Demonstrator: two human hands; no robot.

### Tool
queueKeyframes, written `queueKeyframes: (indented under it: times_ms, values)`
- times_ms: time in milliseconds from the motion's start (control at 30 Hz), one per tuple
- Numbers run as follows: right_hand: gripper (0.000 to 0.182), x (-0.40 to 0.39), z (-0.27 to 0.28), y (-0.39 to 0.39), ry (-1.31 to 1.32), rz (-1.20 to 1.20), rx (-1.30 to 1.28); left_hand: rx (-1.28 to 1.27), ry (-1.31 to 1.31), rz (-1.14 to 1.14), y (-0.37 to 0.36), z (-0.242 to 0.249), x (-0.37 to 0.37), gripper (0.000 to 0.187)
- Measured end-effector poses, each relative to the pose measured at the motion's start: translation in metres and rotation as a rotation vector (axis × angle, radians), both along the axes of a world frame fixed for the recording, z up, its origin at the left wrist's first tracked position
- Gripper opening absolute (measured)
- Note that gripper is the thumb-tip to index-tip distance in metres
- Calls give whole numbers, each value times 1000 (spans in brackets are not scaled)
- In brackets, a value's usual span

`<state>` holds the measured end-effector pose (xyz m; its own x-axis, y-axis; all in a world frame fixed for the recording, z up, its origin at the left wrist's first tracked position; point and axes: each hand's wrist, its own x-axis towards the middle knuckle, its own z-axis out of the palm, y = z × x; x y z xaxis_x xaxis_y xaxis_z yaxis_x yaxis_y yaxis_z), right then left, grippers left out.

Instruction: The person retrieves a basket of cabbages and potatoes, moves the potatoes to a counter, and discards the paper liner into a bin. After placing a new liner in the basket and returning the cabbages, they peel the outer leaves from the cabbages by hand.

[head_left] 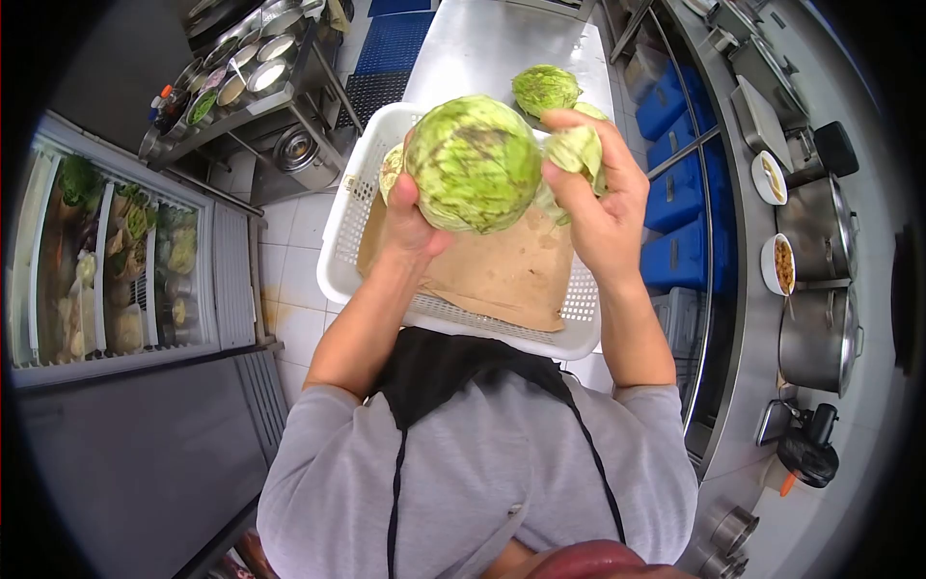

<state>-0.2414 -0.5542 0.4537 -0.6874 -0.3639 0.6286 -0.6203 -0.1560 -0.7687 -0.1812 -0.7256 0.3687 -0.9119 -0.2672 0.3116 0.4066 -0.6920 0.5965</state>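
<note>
A round green head of iceberg lettuce (473, 164) with brownish patches is held up over a white plastic basket (338, 256). My left hand (413, 224) is wrapped round its lower left side, the thumb on the near face. To the right of the head, my right hand (610, 207) pinches a pale, crumpled lettuce leaf (575, 151) between thumb and fingers. Whether that leaf is still joined to the head is hard to see. Brown paper (502, 275) lines the basket, and part of another lettuce head (391, 164) shows behind my left hand.
Another lettuce head (545, 90) sits beyond the basket on the steel table (473, 48). At left are a glass-front fridge (125, 261) of vegetables and a rack of sauce containers (241, 82). Along the right counter stand large pots (815, 333) and white bowls (777, 265), above blue bins (675, 198).
</note>
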Motion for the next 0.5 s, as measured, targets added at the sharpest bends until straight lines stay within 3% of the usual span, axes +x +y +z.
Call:
queueKeyframes:
  times_ms: [67, 167, 400, 500]
  values:
    - [39, 3, 5, -6, 246, -115, 121, -42, 40, 55, 1, 6, 1, 108]
    - [31, 4, -7, -8, 326, -123, 25, -81, 46, 139, 3, 15, 4, 115]
    - [18, 12, -17, -8, 362, -201, -35, -165, 22, 240, 5, 19, 11, 118]
    - [17, 13, 3, -4, 206, -106, 26, -185, 13, 232, 6, 22, 12, 117]
